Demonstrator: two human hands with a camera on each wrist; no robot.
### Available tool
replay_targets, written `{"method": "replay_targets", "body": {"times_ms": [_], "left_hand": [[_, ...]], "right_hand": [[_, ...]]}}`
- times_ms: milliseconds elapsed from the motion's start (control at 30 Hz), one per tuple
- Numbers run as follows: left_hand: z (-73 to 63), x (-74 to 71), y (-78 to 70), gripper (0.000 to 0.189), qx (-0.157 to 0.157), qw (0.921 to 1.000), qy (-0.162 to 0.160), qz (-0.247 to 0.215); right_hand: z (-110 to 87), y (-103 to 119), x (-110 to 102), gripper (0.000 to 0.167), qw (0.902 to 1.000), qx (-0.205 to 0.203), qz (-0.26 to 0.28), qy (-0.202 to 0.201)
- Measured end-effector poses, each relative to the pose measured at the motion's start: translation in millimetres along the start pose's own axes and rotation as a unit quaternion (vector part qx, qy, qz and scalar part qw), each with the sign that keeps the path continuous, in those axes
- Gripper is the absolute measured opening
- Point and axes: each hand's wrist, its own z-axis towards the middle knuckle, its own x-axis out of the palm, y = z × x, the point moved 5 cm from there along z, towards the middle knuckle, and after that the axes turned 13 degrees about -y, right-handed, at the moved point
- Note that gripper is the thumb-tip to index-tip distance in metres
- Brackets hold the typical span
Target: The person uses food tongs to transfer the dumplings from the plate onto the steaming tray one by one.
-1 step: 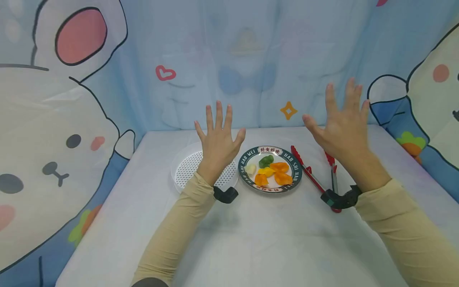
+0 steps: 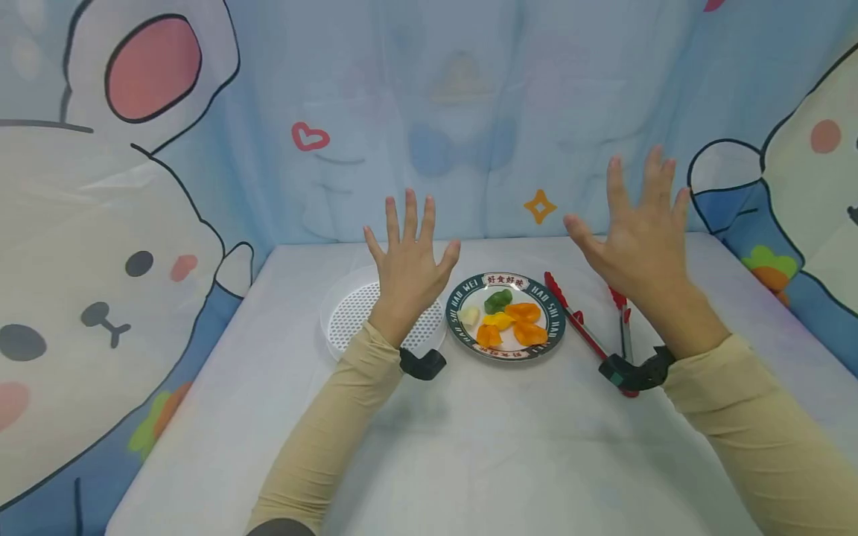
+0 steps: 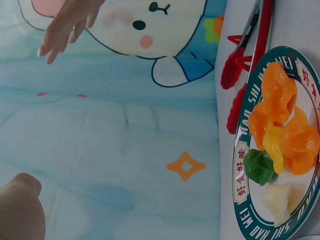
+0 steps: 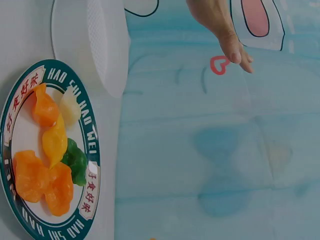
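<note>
My left hand (image 2: 410,275) is raised with spread fingers and holds nothing. In the head view it overlaps a round white perforated tray (image 2: 348,316). My right hand (image 2: 640,246), likewise spread and holding nothing, is raised higher, beyond the red-tipped tongs (image 2: 585,335). Between the hands stands a plate (image 2: 557,316) with a dark green lettered rim. On it lie dumpling-shaped pieces: several orange ones (image 2: 529,333), a yellow one (image 2: 497,321), a green one (image 2: 498,301) and a whitish one (image 2: 469,316). My right wrist and its strap hide part of the tongs.
A white cloth covers the table (image 2: 469,447). Behind it hangs a light blue curtain (image 2: 462,201) printed with cartoon animals, which also runs along both sides. A black strap (image 2: 422,365) sits at the left wrist and another (image 2: 637,371) at the right.
</note>
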Motion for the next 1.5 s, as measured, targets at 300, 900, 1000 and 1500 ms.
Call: {"method": "replay_targets", "body": {"times_ms": [300, 900, 1000, 1500], "left_hand": [[-11.0, 7.7, 1.8, 0.072, 0.008, 0.9998, 0.015, 0.003], [-23.8, 12.1, 132.8, 0.094, -0.072, 0.9860, 0.084, -0.124], [-32.4, 22.0, 160.1, 0.101, -0.103, 0.9699, 0.143, -0.168], [-63.8, 50.7, 198.6, 0.116, -0.163, 0.8737, 0.366, -0.276]], "right_hand": [[-17.5, -11, 23, 0.090, 0.9995, 0.002, -0.017, 0.028], [-91.2, -94, 104, 0.131, 0.9490, 0.148, -0.038, 0.276], [-104.1, -97, 114, 0.136, 0.9345, 0.162, -0.027, 0.316], [-128.6, -92, 142, 0.112, 0.9599, 0.187, -0.037, 0.205]]}}
